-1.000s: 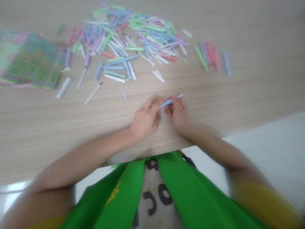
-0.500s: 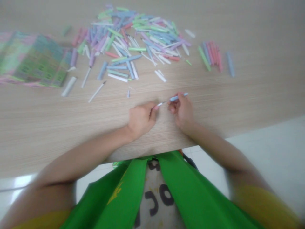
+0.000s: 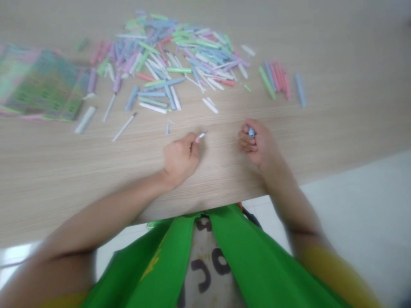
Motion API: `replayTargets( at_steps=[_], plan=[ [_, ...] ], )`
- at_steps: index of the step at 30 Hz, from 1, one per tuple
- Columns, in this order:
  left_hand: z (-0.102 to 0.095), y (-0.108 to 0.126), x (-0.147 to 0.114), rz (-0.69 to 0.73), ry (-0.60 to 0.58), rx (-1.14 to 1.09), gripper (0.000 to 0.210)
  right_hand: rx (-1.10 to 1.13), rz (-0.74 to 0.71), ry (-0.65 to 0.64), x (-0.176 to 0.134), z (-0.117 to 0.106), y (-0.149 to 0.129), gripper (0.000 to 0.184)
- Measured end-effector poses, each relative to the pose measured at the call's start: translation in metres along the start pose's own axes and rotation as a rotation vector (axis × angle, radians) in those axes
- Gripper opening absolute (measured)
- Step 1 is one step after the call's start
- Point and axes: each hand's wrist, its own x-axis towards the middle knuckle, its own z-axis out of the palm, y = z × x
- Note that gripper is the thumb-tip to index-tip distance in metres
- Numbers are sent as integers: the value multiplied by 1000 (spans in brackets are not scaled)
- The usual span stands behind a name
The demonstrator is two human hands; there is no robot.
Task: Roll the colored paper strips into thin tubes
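Blue barrel, white refill in hands | gap between | forearms over table edge

The barrel looks plastic, the table matt wood.

Hidden in the fists, lost at the edge

Remote feed: right hand covers most of a blue barrel; I get only its end. Left hand hides the rear of a white stick. Colourful packets cut by frame's left edge, too blurred for me to read.
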Motion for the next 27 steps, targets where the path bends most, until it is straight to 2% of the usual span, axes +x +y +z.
replayTargets(
  at_steps=[3, 6, 9, 12, 14, 16, 18, 22, 27],
  plan=[
    [-2, -7, 9, -55, 55, -31, 36, -128, -56, 96, 7, -10, -7, 35],
    [-2, -16, 20, -82, 125, -111, 36, -351, -101, 180, 26, -11, -7, 35],
    [1, -25, 29, -12, 191, -325, 39, -642, -278, 287, 54, -5, -8, 36],
    [4, -31, 31, 98, 239, -540, 43, -984, -359, 368, 80, 8, -10, 37],
    [5, -32, 29, 140, 242, -603, 43, -1108, -447, 444, 91, 16, -10, 33],
    [5, -32, 25, 179, 232, -629, 43, -1067, -550, 490, 95, 21, -9, 24],
    [6, -32, 23, 214, 229, -639, 42, -952, -641, 472, 96, 23, -7, 17],
    [7, -33, 23, 219, 236, -630, 42, -825, -775, 417, 95, 12, -12, 23],
    [6, -31, 26, 219, 223, -615, 43, -1006, -659, 541, 107, -1, -24, 23]
  ],
)
